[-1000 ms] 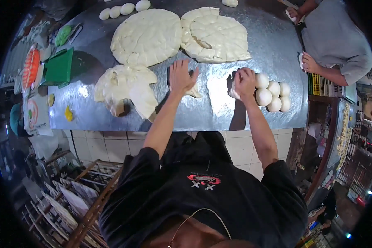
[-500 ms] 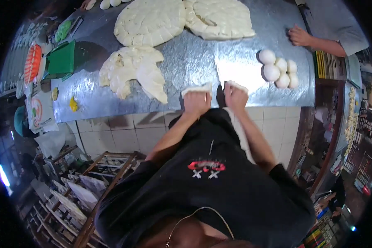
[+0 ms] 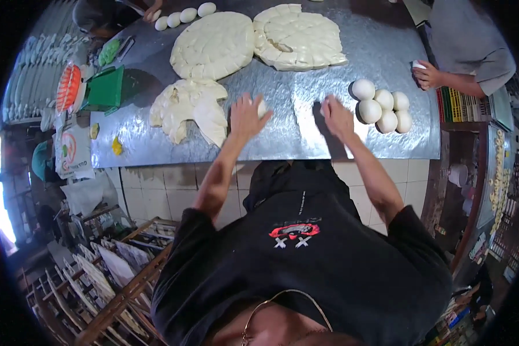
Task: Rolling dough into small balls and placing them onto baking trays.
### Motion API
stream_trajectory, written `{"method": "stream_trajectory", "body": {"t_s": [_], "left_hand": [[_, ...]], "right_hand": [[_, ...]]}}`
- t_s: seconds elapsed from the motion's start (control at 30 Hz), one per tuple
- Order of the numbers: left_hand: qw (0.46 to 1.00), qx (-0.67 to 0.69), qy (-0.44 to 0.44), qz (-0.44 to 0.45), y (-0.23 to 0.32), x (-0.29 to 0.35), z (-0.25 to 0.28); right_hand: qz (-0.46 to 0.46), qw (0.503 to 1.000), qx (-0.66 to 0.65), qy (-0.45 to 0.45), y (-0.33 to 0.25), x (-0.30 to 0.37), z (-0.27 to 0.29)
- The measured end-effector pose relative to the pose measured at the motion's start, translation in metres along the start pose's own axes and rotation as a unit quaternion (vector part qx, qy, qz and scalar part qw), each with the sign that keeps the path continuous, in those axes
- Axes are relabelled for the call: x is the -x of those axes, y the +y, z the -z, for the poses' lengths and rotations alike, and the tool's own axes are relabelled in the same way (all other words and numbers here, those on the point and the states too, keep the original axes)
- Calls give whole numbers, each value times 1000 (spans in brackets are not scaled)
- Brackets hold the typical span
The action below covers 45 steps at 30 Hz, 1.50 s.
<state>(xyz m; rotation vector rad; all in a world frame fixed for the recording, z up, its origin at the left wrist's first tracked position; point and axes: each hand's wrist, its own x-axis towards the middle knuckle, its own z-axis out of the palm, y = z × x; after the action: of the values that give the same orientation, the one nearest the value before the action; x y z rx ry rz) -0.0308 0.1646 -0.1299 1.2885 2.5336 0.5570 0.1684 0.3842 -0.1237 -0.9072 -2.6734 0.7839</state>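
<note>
So the small dough piece point(image 3: 262, 108) is tucked between thumb and fingers of the left hand point(image 3: 245, 118), about 2 o'clock from the palm. That hand is spread fairly wide, more draped around the piece than pinching it. The right hand point(image 3: 338, 118) is off at 3 o'clock from the left, fingers pointing toward 11 o'clock and curled down near the shiny surface point(image 3: 297, 151). Can't tell if there's dough under those fingers, they block the view.

Handling-wise, I'd bet the piece is light, really soft and a bit tacky, so a hard fingertip pinch would probably dent or stretch it. I'd cup it from the sides with palm and curved fingers, low down near its base.

The torn slab point(image 3: 177, 104) at 9 o'clock from the left hand looks heavier and floppy; its narrow flap would likely sag or rip if lifted by the tip, so I'd support it from below. The dough balls point(image 3: 384, 100) at 3 o'clock from the right hand sit bunched together, smooth and plump. Guessing they'd squash easily, so grab them one at a time, round the sides.
</note>
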Motion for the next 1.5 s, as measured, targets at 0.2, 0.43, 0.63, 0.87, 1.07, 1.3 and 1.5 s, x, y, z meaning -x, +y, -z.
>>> {"method": "stream_trajectory", "body": {"t_s": [0.2, 0.43, 0.63, 0.87, 1.07, 1.3, 1.5], "left_hand": [[989, -110, -95, -24, 23, -10, -16], [969, -54, 173, -170, 46, -85, -6], [922, 132, 318, 177, 21, -43, -50], [978, 98, 171, -75, 88, 57, -63], [985, 74, -146, 51, 13, 13, -26], [994, -94, 16, -58, -8, 15, -6], [979, -110, 154, -81, -5, -20, -8]], "right_hand": [[84, 987, 44, -132, 5, -13, -7], [153, 981, 87, 76, -30, -83, -25], [-175, 958, -161, 159, 21, -45, -32], [-112, 967, -126, 191, -51, -19, -73], [-87, 974, -118, -171, -23, -35, -46], [-109, 985, 116, -71, -37, 21, -38], [-36, 986, 143, 83, -14, -43, -25]]}}
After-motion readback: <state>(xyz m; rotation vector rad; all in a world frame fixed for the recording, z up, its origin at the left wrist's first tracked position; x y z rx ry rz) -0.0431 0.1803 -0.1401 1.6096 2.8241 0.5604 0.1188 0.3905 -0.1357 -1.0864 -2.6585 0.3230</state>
